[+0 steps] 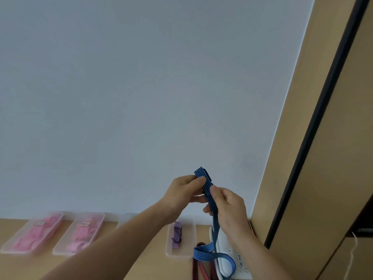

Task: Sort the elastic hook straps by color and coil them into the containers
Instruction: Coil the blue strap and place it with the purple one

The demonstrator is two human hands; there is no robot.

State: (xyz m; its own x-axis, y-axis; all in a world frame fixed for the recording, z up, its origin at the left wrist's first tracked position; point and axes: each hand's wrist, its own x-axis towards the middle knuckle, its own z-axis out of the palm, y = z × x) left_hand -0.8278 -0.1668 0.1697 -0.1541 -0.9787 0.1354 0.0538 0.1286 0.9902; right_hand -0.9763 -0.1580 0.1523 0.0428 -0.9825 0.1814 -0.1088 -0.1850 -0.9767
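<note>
head view: blue striped strap [202, 174] held up before the wall [141, 98].
left hand [182, 190] pinches its folded top, right hand [228, 207] grips it just below; its tail hangs to the table [157, 267] beside a clear container [189, 239] holding a purple strap [177, 235]. two containers [8, 248] at left hold pink straps [36, 233].

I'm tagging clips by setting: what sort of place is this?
Likely an indoor desk, office or home: a wooden tabletop against a plain white wall, a white keypad phone, and clear containers of sorted straps.
</note>
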